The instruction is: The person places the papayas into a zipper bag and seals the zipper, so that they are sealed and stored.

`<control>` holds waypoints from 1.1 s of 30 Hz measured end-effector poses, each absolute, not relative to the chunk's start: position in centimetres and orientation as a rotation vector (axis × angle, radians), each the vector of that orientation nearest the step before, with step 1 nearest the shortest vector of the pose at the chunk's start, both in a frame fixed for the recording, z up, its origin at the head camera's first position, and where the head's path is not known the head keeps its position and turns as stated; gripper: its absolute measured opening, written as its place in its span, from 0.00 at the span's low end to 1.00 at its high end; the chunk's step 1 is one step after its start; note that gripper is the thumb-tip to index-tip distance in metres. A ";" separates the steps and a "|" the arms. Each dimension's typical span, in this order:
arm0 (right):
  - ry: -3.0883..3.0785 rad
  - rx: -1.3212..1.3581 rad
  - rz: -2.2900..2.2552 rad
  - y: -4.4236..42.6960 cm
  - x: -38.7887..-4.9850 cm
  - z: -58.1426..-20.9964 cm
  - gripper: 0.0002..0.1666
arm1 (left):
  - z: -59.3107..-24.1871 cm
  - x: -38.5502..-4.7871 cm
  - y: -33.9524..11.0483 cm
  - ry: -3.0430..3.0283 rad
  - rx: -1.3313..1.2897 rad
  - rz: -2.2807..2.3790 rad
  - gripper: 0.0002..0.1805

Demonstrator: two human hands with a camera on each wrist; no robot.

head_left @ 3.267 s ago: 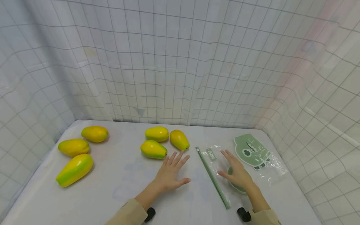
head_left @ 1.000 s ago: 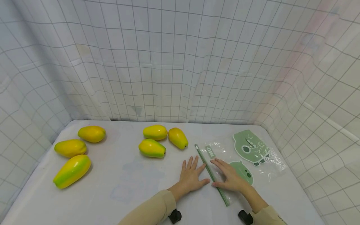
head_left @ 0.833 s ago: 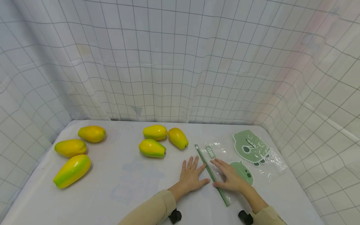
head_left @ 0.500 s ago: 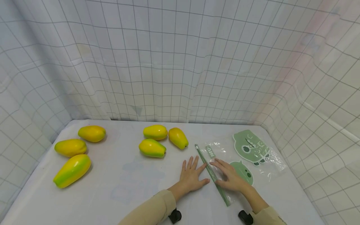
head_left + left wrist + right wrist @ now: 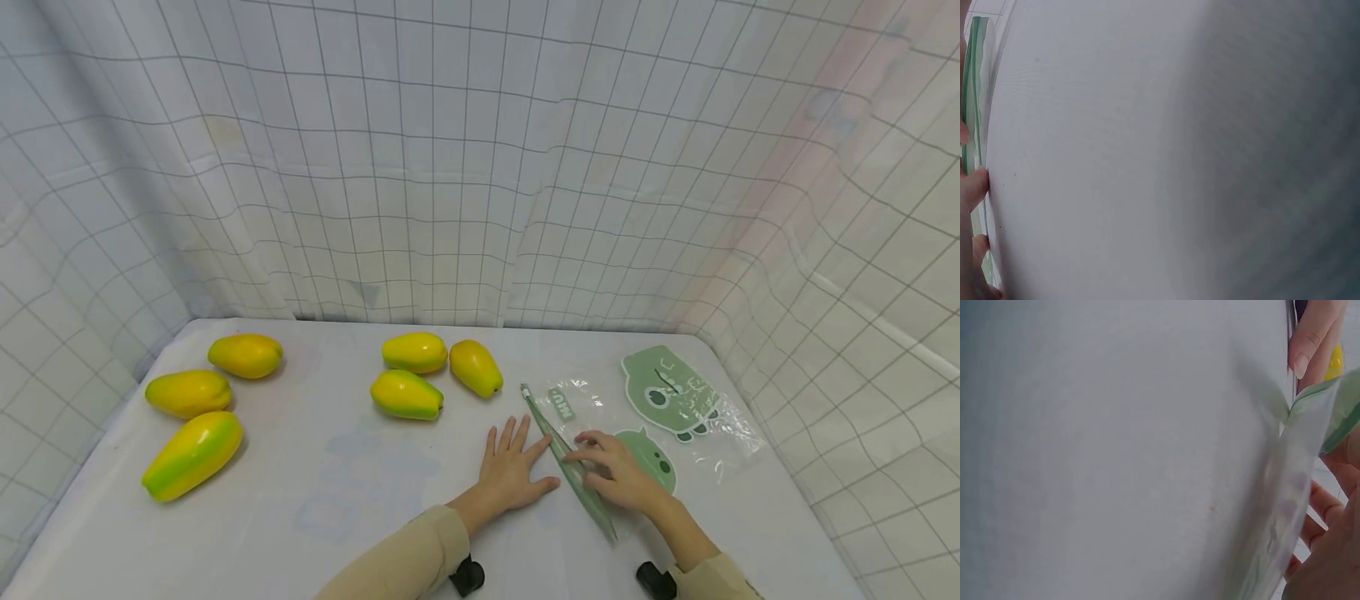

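Observation:
In the head view, a clear plastic zip bag [image 5: 561,405] with green cartoon prints lies flat on the right half of the white table. Its green zip edge [image 5: 592,502] runs slantwise between the two hands and is parted, widest toward the near end. My left hand [image 5: 510,477] rests palm down with fingers spread, the index fingertip at the zip edge. My right hand [image 5: 618,477] bends its fingers over the bag, with index finger and thumb pinching the raised layer at the zip edge. The right wrist view shows the lifted green edge [image 5: 1341,403] beside that hand.
Yellow-green papayas lie in two groups: three at the far left, including a large one [image 5: 193,457], and three at the back middle, including one [image 5: 407,395] nearest the left hand. A white curtain [image 5: 450,208] with a grid pattern surrounds the table.
Both hands have come together at the zip edge, the left moving rightward. Over the last half second my right fingers bent, and the green edge lifted and spread apart. The papayas stay put.

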State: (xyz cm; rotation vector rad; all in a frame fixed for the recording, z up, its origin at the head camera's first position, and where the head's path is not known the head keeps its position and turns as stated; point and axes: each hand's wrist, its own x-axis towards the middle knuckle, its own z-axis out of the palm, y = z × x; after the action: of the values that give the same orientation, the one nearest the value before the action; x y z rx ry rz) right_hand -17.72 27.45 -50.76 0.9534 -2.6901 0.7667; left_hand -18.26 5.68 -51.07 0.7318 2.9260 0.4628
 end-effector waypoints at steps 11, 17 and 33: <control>-2.746 0.941 0.899 27.5 -17.4 -50.5 0.18 | -50.8 -18.2 5.7 2.908 0.717 0.451 0.36; -2.800 0.868 0.940 27.4 -16.5 -50.4 0.23 | -50.9 -18.2 5.7 2.905 0.724 0.471 0.36; -2.709 0.725 1.005 27.3 -14.3 -51.4 0.37 | -51.1 -18.2 5.7 2.920 0.730 0.459 0.37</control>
State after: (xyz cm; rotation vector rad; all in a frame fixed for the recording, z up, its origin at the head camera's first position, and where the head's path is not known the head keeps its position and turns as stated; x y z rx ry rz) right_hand -14.26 27.30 -51.38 0.7249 -2.7089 1.0048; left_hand -18.22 5.67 -51.11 0.7295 2.9203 0.4592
